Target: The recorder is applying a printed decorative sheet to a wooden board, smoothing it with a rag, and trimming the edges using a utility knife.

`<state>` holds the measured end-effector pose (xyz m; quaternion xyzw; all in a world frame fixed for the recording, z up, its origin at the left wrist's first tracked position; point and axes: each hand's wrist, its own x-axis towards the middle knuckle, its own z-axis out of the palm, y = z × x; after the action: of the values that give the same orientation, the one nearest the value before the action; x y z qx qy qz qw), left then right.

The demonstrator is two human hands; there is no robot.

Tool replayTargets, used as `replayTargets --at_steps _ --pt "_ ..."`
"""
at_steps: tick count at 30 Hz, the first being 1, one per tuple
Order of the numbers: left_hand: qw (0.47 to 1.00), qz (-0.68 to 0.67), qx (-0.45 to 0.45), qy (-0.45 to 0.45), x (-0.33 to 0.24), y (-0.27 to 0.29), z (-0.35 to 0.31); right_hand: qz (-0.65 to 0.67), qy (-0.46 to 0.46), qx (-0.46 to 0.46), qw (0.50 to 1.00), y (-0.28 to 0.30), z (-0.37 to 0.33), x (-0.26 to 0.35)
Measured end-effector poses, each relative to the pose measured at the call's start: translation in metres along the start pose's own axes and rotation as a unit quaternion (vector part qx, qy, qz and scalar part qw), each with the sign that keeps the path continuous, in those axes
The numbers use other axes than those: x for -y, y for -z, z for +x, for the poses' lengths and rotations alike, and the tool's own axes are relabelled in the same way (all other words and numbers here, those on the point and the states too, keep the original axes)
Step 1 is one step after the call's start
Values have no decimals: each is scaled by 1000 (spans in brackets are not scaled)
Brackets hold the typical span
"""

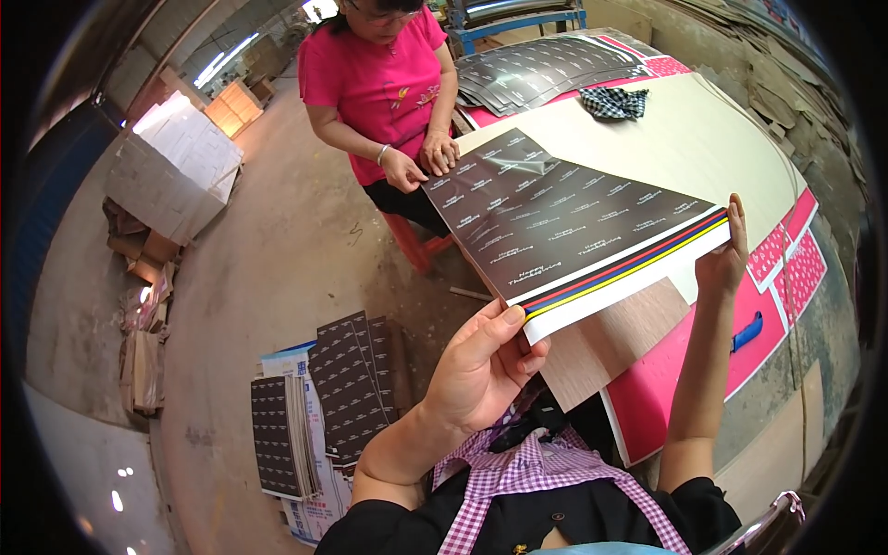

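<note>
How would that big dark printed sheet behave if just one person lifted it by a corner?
The dark printed sheet would probably sag: it is wide and thin, held by the left hand, the right hand and a co-worker's hands. Its glossy face looks slippery. It seems light.

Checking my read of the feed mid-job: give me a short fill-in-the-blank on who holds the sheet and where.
1. The large dark printed sheet is held by ___ people.
2. The left hand pinches the sheet's near ___ corner.
3. The right hand holds the edge with the ___ stripes.
4. The checked black-and-white cloth lies on the ___ board.

Missing: two; left; coloured; cream
</note>
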<state>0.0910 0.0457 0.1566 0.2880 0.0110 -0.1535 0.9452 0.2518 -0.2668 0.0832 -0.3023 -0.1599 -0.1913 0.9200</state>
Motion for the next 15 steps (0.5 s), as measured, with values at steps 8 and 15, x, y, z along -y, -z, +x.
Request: replayTargets --at_steps 8,15 --pt "1000 2 -6 -8 2 -1 -1 14 12 -31 999 0 1 -6" --pt "1000 4 6 -5 2 -1 -1 10 16 -51 999 -4 1 -5"
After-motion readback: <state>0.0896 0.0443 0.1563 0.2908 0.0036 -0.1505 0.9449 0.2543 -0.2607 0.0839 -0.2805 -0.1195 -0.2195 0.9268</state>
